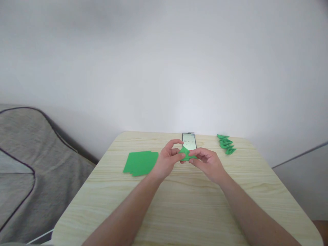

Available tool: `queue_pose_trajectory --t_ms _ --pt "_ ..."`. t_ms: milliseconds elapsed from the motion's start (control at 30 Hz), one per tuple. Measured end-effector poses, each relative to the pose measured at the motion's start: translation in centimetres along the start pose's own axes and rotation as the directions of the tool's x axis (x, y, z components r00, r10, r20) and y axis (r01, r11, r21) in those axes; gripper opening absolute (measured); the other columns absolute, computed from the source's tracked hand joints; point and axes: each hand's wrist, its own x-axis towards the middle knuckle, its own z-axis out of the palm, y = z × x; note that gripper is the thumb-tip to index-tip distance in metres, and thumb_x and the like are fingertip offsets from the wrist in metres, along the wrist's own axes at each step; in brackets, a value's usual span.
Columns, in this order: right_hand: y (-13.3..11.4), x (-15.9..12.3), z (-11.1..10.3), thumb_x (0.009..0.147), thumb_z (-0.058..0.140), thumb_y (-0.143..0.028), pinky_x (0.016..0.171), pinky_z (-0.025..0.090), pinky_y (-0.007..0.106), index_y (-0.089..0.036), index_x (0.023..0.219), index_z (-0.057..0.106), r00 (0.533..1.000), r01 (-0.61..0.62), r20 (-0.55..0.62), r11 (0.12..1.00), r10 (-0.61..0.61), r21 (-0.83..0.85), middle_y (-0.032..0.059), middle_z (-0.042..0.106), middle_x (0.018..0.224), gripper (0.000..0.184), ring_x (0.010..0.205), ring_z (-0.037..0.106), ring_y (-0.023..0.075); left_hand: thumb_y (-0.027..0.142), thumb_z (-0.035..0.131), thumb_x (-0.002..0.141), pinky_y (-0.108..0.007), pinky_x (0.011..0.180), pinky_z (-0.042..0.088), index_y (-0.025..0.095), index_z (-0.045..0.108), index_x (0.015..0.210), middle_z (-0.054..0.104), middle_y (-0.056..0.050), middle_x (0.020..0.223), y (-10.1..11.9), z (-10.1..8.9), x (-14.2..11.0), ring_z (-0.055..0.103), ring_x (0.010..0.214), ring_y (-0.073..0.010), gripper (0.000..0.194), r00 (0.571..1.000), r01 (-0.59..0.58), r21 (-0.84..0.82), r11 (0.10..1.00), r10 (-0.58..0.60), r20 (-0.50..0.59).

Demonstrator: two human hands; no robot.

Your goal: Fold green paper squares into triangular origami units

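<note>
Above the middle of a pale wood-grain table [179,212], left hand [166,160] and right hand [208,163] both pinching a small folded green paper triangle [187,154], black smartphone [189,140] just behind, flat green paper sheets [140,163] left, folded green pieces [226,144] far right.

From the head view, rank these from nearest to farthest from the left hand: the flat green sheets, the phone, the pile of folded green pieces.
Measured from the left hand:
1. Phone, just beyond the hand, slightly to its right.
2. Flat green sheets, on the table to its left, barely farther than the phone.
3. Pile of folded green pieces, far right, past the right hand.
</note>
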Motion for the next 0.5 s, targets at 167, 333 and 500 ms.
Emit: queue_pose_trajectory --t_ms 167,333,500 --pt "0.6 -1.2 0.2 0.083 0.082 -0.025 0.098 0.055 0.042 -0.026 0.102 0.078 0.999 -0.014 -0.034 1.0 0.015 0.015 0.0046 0.08 0.108 0.019 0.103 0.073 0.0235 0.028 0.077 0.085 -0.032 0.081 0.048 0.019 0.071 0.097 0.071 -0.003 0.088 -0.8 -0.9 -0.7 0.063 0.083 -0.0165 0.016 0.989 -0.096 0.092 0.991 0.084 0.12" --pt "-0.3 -2.4 -0.1 0.084 0.081 -0.025 0.096 0.057 0.042 -0.027 0.102 0.079 0.996 0.022 -0.087 0.997 -0.028 -0.068 0.0048 0.079 0.105 0.019 0.102 0.073 0.0242 0.021 0.08 0.081 -0.036 0.093 0.046 0.021 0.071 0.105 0.069 -0.006 0.101 -1.4 -1.2 -1.8 0.061 0.099 -0.0208 0.026 0.968 -0.241 0.292 0.926 0.205 0.148" --pt "-0.6 -2.9 -0.3 0.085 0.081 -0.026 0.092 0.058 0.04 -0.027 0.102 0.079 0.993 0.061 -0.099 0.994 -0.069 -0.085 0.0049 0.079 0.102 0.017 0.097 0.073 0.0231 0.022 0.08 0.083 -0.035 0.09 0.047 0.02 0.069 0.101 0.068 -0.006 0.099 -1.3 -0.8 -2.3 0.061 0.095 -0.02 0.021 0.961 -0.276 0.282 0.919 0.257 0.104"
